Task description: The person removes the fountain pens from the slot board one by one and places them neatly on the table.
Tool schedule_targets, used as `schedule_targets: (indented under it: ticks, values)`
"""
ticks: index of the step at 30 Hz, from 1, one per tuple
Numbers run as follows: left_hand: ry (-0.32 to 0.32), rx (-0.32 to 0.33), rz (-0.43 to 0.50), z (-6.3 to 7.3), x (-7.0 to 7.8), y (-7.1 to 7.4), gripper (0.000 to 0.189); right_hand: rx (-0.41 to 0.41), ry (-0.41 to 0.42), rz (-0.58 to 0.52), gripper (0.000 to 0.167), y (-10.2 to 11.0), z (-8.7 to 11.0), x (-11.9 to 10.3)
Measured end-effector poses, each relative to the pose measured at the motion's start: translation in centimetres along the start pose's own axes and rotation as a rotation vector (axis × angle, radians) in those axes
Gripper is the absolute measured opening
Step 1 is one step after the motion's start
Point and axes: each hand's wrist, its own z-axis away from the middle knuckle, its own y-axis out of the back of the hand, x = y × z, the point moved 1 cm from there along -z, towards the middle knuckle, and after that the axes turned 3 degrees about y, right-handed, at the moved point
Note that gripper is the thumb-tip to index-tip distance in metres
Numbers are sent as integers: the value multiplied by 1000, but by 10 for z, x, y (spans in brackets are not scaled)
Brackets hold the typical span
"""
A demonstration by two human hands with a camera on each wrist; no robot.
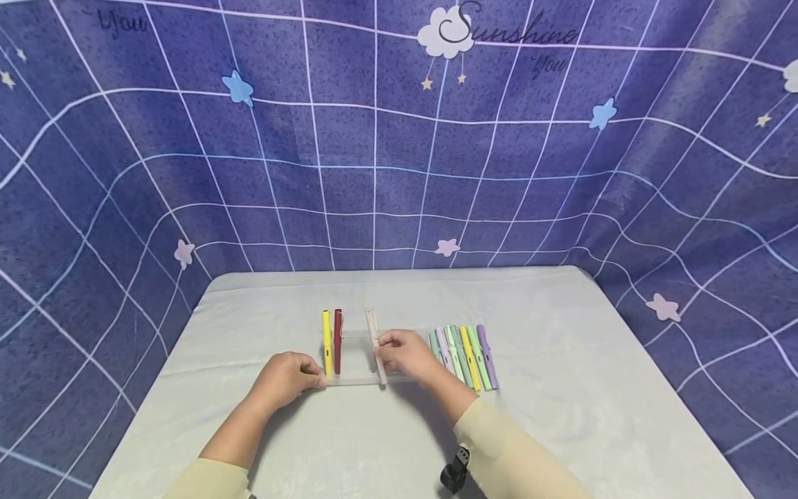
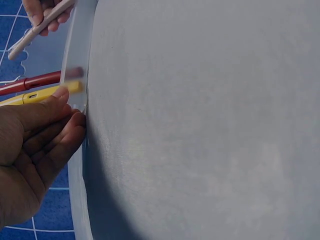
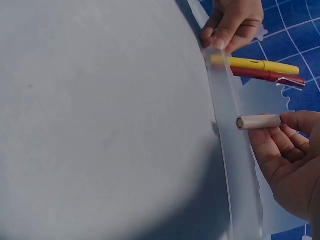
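Kinda a curtained-off booth tbh, can't tell if it's in a home or an office. Blue-purple drapes (image 1: 399, 187) hang round three sides of a pale bench (image 1: 580, 374), printed with grid lines, stars (image 1: 603, 114), clouds (image 1: 446, 32) and "Sunshine" lettering (image 1: 536, 33).

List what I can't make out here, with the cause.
Clear, flat plastic holder: partly hidden behind the right hand, head view.
Slim pale-pink pen: far end hidden by that hand, right wrist view.
Slim dark-red pen: one end cut off by the left edge, the other blurred through the holder, left wrist view.
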Motion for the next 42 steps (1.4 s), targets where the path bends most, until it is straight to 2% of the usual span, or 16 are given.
schedule_targets:
  ticks: [12,22,42]
  values:
    - [-6,3,2,-2,-3,-1,12,41,-17,-33,19,18,11,4]
    - [-8,-1,-7,-5,-4,-2,12,90,-32,17,17,37,20,7]
    - [-11,-14,-4,-3,-2,0,11,140,-33,3,21,81,39,7]
